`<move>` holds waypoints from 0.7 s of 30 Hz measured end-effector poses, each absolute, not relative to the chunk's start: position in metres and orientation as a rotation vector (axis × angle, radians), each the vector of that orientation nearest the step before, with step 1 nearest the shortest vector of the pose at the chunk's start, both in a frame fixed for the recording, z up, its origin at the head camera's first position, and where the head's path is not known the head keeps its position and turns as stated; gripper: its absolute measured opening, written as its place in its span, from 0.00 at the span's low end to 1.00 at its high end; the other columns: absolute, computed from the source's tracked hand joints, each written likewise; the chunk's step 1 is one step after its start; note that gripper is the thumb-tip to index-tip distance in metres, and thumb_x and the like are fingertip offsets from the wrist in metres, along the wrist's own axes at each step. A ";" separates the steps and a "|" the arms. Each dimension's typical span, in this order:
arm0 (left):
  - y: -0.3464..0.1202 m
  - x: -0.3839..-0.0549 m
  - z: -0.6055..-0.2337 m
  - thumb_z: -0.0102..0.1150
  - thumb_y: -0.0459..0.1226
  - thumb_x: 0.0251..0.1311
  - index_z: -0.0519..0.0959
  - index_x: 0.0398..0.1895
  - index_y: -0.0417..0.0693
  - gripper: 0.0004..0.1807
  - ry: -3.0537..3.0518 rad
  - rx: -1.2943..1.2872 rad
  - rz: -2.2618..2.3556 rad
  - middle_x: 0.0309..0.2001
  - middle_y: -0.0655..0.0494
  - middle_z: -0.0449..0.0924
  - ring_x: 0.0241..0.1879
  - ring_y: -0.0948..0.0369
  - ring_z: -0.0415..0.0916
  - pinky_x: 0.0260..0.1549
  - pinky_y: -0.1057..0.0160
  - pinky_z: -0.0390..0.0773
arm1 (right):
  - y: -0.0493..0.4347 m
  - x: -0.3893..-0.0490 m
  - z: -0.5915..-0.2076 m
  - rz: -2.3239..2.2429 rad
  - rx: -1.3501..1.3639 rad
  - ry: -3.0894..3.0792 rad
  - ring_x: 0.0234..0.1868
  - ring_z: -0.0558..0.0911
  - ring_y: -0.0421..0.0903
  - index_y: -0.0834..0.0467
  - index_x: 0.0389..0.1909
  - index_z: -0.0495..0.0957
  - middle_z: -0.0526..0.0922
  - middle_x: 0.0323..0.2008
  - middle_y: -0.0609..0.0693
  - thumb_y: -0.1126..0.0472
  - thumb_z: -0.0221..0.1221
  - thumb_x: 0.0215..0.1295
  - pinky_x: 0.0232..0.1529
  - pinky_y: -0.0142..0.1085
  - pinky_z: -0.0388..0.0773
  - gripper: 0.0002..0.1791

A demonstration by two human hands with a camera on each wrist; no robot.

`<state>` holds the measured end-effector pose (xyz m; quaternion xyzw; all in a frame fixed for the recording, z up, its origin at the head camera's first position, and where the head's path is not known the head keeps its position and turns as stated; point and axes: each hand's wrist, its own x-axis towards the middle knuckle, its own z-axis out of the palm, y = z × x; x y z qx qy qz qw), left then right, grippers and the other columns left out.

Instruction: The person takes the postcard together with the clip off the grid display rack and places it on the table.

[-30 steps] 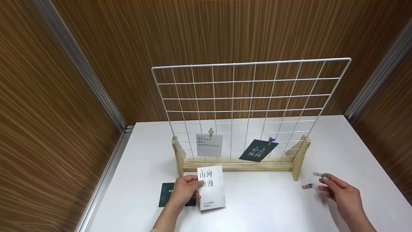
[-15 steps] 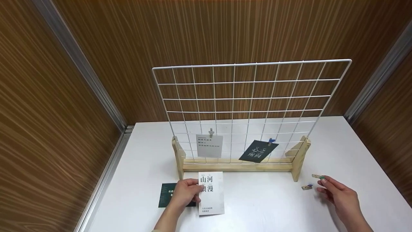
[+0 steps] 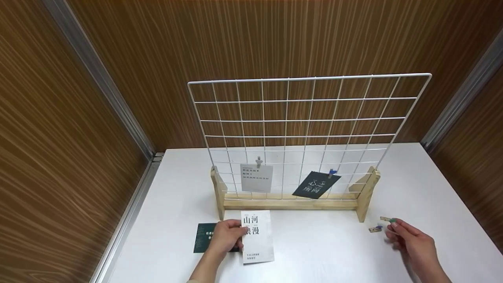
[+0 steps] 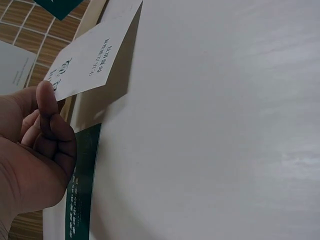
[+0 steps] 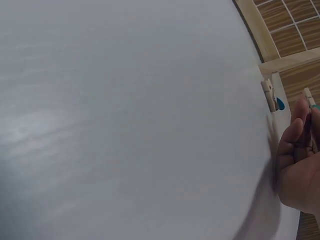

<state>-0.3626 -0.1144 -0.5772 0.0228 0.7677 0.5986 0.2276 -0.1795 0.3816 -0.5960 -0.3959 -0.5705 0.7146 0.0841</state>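
My left hand (image 3: 226, 237) pinches the left edge of a white card (image 3: 258, 243) printed with large dark characters. In the left wrist view this card (image 4: 102, 55) is raised above the table, casting a shadow. Partly hidden beneath that hand lies a dark green card (image 3: 203, 237). On the right, my right hand (image 3: 413, 241) pinches a small wooden clothespin (image 3: 385, 218) with a green decoration, its end sticking out past the fingertips. Just left of those fingers, a second wooden clothespin (image 3: 375, 229) with a blue decoration lies on the table.
A white wire grid (image 3: 306, 120) stands in a wooden base (image 3: 290, 203) behind the hands. Clipped on it are a pale card (image 3: 256, 182) at left and a tilted dark card (image 3: 314, 188) at right. Wood-grain walls (image 3: 275, 39) enclose the white table (image 3: 314, 251).
The white card in my left hand has lowered toward the table's front. My right hand, still pinching the clothespin, has shifted slightly left and down.
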 end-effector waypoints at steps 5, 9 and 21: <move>-0.115 -0.363 -0.580 0.70 0.34 0.67 0.86 0.55 0.37 0.16 2.116 0.062 1.655 0.32 0.51 0.88 0.17 0.65 0.76 0.20 0.68 0.77 | 0.384 -0.180 -0.598 2.157 -1.219 -1.676 0.34 0.87 0.40 0.38 0.31 0.88 0.91 0.34 0.43 0.60 0.66 0.76 0.33 0.36 0.84 0.13; -0.113 -0.363 -0.580 0.70 0.34 0.67 0.85 0.55 0.37 0.16 2.122 0.062 1.657 0.32 0.52 0.88 0.17 0.65 0.75 0.19 0.69 0.77 | 0.386 -0.181 -0.596 2.169 -1.227 -1.653 0.35 0.86 0.41 0.39 0.32 0.88 0.91 0.35 0.43 0.60 0.66 0.76 0.34 0.37 0.84 0.13; -0.111 -0.366 -0.589 0.70 0.34 0.66 0.82 0.63 0.37 0.23 2.138 0.020 1.655 0.33 0.50 0.89 0.16 0.66 0.74 0.18 0.71 0.75 | 0.386 -0.182 -0.608 2.070 -1.150 -1.780 0.33 0.88 0.41 0.40 0.34 0.89 0.91 0.33 0.45 0.62 0.66 0.76 0.35 0.35 0.86 0.12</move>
